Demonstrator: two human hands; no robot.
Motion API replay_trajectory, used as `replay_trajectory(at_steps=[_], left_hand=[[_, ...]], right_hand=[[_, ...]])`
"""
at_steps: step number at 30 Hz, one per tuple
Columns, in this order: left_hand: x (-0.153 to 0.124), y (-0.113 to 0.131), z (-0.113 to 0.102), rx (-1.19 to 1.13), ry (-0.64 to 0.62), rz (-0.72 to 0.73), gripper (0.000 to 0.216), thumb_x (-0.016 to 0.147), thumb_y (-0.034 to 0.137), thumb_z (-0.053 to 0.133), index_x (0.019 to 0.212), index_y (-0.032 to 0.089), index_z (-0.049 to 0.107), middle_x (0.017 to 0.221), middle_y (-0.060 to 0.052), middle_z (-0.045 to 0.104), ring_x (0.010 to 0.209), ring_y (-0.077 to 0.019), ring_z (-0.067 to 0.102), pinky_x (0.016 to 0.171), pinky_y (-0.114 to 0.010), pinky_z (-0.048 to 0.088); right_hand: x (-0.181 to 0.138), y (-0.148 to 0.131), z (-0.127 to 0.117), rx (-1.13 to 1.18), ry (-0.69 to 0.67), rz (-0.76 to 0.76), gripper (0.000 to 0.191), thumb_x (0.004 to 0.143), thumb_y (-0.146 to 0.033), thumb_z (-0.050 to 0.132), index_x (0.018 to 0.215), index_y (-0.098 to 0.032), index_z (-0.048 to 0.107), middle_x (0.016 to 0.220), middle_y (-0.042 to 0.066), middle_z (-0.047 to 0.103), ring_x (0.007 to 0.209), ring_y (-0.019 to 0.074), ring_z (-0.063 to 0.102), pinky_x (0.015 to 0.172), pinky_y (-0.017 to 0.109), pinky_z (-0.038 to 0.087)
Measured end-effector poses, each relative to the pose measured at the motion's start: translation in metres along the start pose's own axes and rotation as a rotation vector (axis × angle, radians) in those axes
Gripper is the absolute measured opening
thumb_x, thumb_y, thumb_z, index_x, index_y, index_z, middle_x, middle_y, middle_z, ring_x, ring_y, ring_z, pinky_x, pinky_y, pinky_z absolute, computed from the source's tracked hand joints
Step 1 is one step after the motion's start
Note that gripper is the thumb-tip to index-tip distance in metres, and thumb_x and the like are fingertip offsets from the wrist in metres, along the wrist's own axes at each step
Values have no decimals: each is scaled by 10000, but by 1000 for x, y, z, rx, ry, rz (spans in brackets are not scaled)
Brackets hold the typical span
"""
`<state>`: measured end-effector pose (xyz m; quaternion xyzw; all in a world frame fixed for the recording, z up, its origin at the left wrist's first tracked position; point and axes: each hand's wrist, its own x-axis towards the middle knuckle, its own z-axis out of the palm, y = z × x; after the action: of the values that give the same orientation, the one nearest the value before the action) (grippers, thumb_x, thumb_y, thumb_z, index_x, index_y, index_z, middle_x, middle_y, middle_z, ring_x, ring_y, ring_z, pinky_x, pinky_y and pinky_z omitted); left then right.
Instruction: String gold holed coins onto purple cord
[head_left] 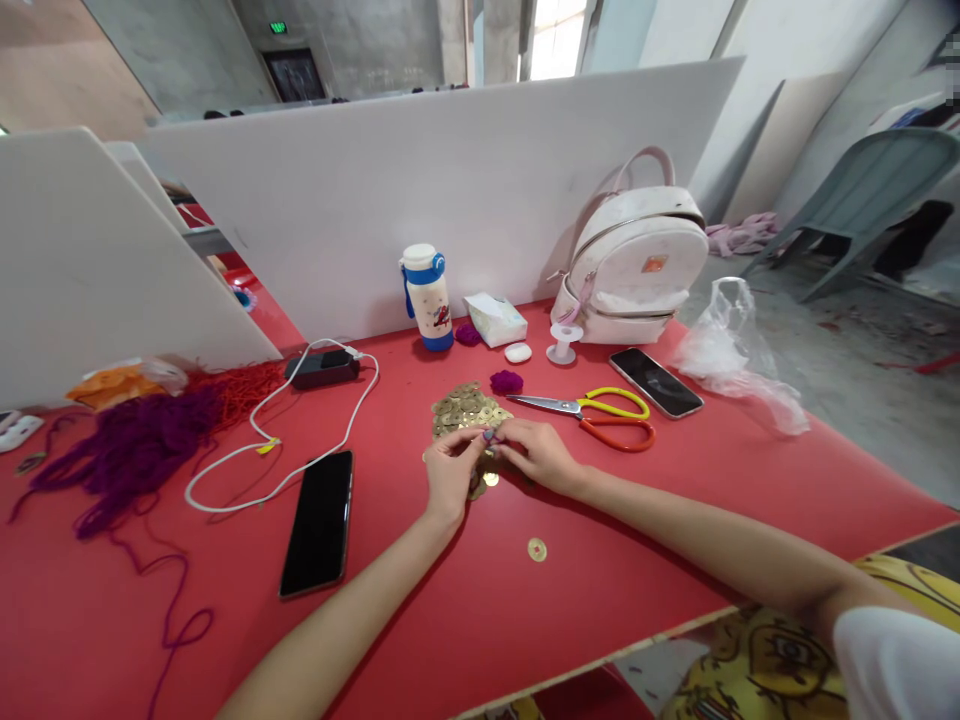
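My left hand point(450, 475) and my right hand point(544, 457) meet fingertip to fingertip, both closed in a pinch. A tiny dark, purplish thing shows between the fingertips, too small to name. Beneath and just beyond them lies a heap of gold-coloured coins point(466, 408), partly covered by the fingers. One loose coin point(536, 549) with a square hole lies nearer the table's front edge. Scissors point(600, 410) with one yellow and one red handle rest open to the right of the heap. A small ball of purple yarn point(507, 382) sits beside their tips.
Purple yarn point(142, 450) sprawls at left, near a phone point(319, 525) and a power bank point(324, 369) with a white cable. Along the back stand a bottle point(430, 300), tissue pack point(496, 320), spool point(562, 345) and backpack point(637, 265). Another phone point(656, 382) and a plastic bag point(739, 360) lie right.
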<state>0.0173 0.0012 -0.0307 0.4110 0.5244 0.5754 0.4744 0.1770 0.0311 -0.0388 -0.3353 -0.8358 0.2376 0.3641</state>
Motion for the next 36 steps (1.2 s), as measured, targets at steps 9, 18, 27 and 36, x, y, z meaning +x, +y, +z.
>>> replay_trajectory(at_steps=[9,18,27,36], left_hand=[[3,3,-4,235,-11,165,98,724,248,694,728,163,744,830,-76,750,807,-204,694,749,-300,543],[10,-3,-8,363,-93,110,124,738,270,682,736,160,740,698,-49,735,651,-196,694,605,-269,528],[12,-6,-9,344,-138,126,127,741,246,671,782,156,751,733,-68,744,710,-213,702,630,-283,537],[13,-6,-9,301,-113,101,114,734,232,681,784,162,754,782,-78,754,726,-206,704,659,-285,541]], right_hand=[[-1,-6,-2,-187,72,-104,177,935,-285,524,819,-211,634,757,34,691,680,154,604,630,255,395],[2,-6,-4,-330,62,-114,182,941,-266,497,802,-191,587,760,45,659,720,164,570,595,261,324],[3,-5,-5,-301,73,-54,130,899,-244,544,779,-196,565,771,39,647,731,170,552,596,266,338],[6,0,-10,-131,95,5,138,917,-265,559,805,-205,615,761,28,646,734,164,585,655,266,408]])
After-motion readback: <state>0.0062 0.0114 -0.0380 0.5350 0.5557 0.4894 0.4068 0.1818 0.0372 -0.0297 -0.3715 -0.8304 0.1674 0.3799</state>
